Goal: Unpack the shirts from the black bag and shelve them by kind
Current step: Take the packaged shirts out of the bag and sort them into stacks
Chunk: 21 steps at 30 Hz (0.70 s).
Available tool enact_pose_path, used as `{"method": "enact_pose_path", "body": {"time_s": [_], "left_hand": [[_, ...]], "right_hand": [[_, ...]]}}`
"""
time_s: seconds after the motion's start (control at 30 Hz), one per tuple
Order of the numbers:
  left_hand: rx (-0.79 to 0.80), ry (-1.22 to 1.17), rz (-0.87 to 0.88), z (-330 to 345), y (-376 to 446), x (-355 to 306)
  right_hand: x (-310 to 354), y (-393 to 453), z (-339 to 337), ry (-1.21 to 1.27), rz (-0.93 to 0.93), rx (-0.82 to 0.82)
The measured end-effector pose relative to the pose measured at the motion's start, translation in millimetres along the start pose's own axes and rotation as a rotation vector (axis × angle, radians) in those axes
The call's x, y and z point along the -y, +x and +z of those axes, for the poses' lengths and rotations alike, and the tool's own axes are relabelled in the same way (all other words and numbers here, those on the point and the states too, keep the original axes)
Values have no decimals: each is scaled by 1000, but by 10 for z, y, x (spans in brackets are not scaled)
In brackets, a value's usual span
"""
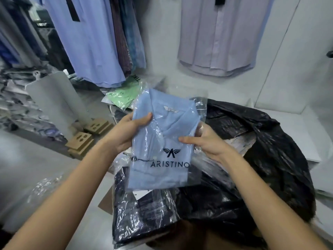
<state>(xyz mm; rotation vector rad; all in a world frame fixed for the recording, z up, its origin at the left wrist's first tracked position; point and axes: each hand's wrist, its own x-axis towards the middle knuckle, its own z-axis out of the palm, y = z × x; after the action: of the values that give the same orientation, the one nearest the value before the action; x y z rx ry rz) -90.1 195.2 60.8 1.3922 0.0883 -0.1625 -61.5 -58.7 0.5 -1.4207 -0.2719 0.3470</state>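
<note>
I hold a folded light-blue shirt in a clear plastic sleeve printed with a dark logo, lifted above the black bag. My left hand grips the sleeve's left edge, thumb on top. On the right edge, my right hand pinches it, thumb lying across the front. A dark packed shirt in clear plastic lies below, beside the bag's open mouth. A packed green shirt lies farther back on the floor.
Light-blue and lilac shirts hang on rails above, with one lilac shirt against the white wall. Stacks of folded clothes fill the left. A grey board, cardboard pieces and crumpled clear plastic lie on the floor.
</note>
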Motion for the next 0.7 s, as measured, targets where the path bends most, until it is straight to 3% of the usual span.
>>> {"method": "enact_pose_path", "body": {"time_s": [0.17, 0.27, 0.43, 0.57, 0.7], "left_hand": [[-178, -123, -154, -731, -186, 808], [-332, -105, -224, -1004, -279, 1307], [-580, -107, -280, -1214, -329, 1848], [-617, 73, -356, -1331, -325, 2142], [-597, 390, -419, -1362, -279, 2246]], "right_hand": [[-725, 161, 499, 23, 145, -44], [-1190, 175, 717, -92, 252, 26], [-1655, 225, 1011, -495, 96, 44], [-1956, 140, 1113, -902, 48, 160], [-2129, 89, 1147, -979, 100, 118]]}}
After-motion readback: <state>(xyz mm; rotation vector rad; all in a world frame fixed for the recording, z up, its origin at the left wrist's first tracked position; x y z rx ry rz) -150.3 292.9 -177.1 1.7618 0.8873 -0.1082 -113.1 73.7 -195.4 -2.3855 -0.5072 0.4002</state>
